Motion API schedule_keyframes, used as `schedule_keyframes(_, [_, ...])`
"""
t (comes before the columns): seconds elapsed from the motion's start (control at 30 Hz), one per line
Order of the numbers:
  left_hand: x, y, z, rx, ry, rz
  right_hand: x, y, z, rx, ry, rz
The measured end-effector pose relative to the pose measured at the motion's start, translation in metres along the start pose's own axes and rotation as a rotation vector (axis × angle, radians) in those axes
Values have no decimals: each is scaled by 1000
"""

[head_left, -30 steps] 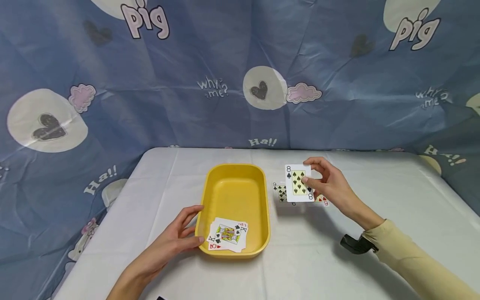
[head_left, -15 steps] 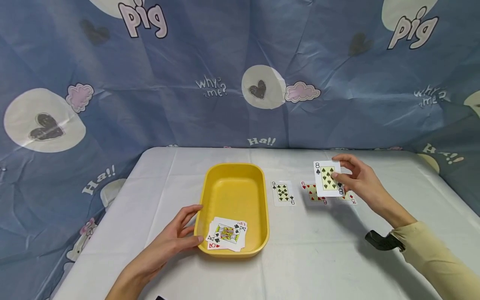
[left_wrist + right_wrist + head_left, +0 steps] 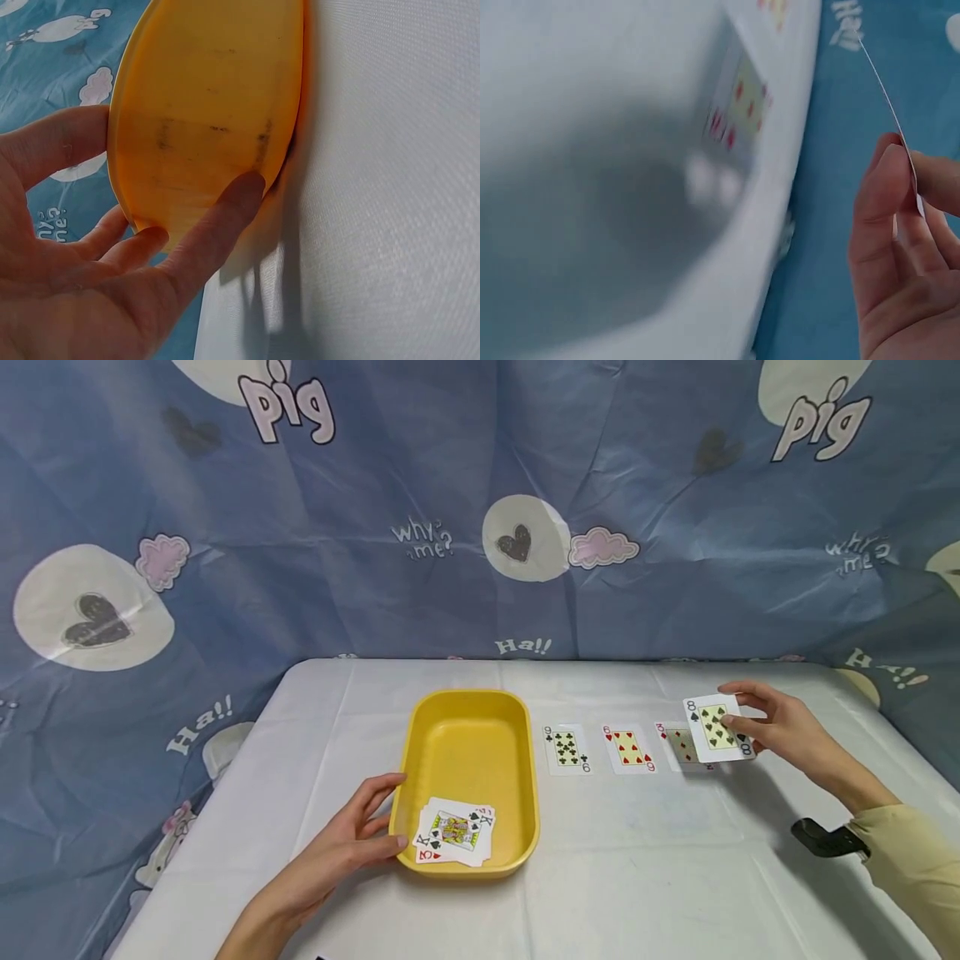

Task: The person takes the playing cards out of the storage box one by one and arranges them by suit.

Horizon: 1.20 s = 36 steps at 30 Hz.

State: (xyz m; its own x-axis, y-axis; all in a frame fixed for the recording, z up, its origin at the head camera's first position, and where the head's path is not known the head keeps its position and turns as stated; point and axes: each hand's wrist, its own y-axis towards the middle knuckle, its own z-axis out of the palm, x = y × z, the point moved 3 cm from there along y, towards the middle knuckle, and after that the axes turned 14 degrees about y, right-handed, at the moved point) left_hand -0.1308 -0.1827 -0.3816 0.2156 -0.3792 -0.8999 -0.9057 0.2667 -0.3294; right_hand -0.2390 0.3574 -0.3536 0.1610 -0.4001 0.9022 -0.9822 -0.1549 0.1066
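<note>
My left hand (image 3: 337, 839) touches the near left side of a yellow plastic tray (image 3: 471, 752), its fingers fairly straight against the wall in the left wrist view. Inside, at the near end, lies a small pile of playing cards with the king of spades (image 3: 454, 829) on top. Between thumb and fingers my right hand (image 3: 795, 739) pinches the eight of spades (image 3: 708, 735), face toward the head camera. That card is raised above the table and partly covers the three of diamonds (image 3: 675, 747). In the right wrist view, the pinched card (image 3: 889, 97) shows edge-on.
Right of the tray, the nine of clubs (image 3: 566, 750) and the six of hearts (image 3: 628, 750) lie face up in a row with the three of diamonds. A white cloth (image 3: 637, 877) covers the table. A blue printed sheet (image 3: 375, 602) hangs behind it.
My right hand has carried the eight of spades to the right along the row, uncovering the nine of clubs and the six of hearts. The left hand and tray have stayed put.
</note>
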Motion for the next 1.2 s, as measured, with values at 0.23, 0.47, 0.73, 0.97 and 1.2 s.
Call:
schedule_keyframes(0.23, [0, 0, 0, 2, -4, -2, -22, -4, -28, 29, -127, 1])
schedule_keyframes(0.47, [0, 0, 0, 7, -4, 5, -46, 3, -33, 68, -290, 46])
schedule_keyframes(0.73, [0, -1, 1, 18, -15, 14, -59, 12, -31, 89, -382, 34])
schedule_keyframes(0.97, [-1, -1, 1, 17, -11, 21, -62, 13, -30, 63, -420, 48])
schedule_keyframes(1.2, [-1, -1, 1, 8, -9, 13, -55, 8, -30, -16, -377, 8])
